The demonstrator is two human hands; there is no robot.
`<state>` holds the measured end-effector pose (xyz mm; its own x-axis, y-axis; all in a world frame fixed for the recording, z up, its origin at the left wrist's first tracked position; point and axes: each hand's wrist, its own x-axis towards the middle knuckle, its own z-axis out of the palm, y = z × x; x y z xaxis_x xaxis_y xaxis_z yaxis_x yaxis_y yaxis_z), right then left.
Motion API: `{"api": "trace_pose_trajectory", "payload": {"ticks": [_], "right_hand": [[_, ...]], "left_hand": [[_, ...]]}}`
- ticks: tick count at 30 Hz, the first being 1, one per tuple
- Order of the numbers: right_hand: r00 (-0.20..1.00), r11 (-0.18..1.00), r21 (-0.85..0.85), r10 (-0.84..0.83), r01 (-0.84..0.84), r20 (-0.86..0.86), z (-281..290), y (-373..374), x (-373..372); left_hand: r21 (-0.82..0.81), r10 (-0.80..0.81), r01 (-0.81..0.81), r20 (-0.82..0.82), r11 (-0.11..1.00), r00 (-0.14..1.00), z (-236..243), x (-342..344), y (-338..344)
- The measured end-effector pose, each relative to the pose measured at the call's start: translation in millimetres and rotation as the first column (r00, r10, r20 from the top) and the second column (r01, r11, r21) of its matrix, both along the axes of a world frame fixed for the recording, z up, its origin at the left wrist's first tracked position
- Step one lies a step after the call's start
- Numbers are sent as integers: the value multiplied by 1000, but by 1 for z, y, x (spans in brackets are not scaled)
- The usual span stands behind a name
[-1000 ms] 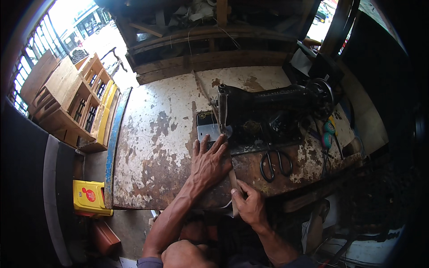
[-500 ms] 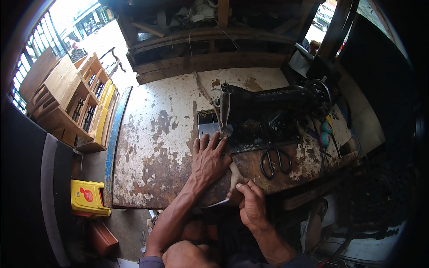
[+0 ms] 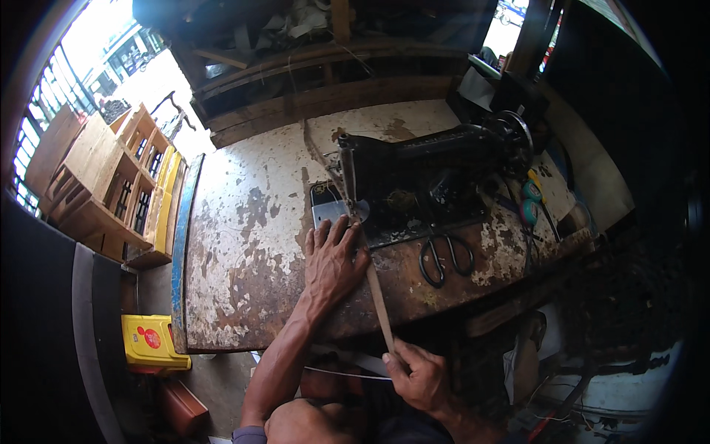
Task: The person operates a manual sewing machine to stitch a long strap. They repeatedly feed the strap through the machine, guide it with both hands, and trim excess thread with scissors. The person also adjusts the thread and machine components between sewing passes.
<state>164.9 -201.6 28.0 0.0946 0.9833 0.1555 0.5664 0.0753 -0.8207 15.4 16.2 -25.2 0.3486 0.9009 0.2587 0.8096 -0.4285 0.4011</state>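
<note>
A black sewing machine (image 3: 436, 152) stands on a worn wooden table (image 3: 237, 259). A long, narrow tan strip (image 3: 379, 300) runs under its needle area to below the table's front edge, and continues behind the needle toward the back. My left hand (image 3: 329, 263) lies with fingers apart on the strip and the silver plate beside the needle. My right hand (image 3: 416, 374) pinches the near end of the strip below the front edge, near a thin white cord (image 3: 344, 374). Black scissors (image 3: 433, 263) lie right of my left hand, just in front of the machine.
Wooden shelf units (image 3: 118, 185) and a yellow plastic item (image 3: 155, 342) are left of the table. A wooden rack (image 3: 288, 96) stands behind it. Small teal rolls (image 3: 529, 201) and tools sit at the table's right. A dark panel (image 3: 44, 311) borders the left.
My right hand has moved down toward me, and the strip, bunched half a second ago, now lies straight. My left hand stays by the needle. The view has shifted slightly.
</note>
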Motion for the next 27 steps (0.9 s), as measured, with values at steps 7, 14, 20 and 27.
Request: {"api": "trace_pose_trajectory", "payload": {"ticks": [7,14,20,27], "right_hand": [[998,999,-12,-38,39,58,-24,-6,-7],[991,992,-102,82,-71,104,-6,20,20],[971,959,257,-169,122,171,-9,207,60],[906,728,582,421,-364,40,-103,423,31]], "left_hand": [[-42,23,-27,-90,999,996,6,3,-11],[-95,-29,17,-130,995,991,7,-2,-41],[-83,-50,36,-182,996,982,8,-1,-41],[-74,-64,52,-171,996,983,11,-2,-41]]}}
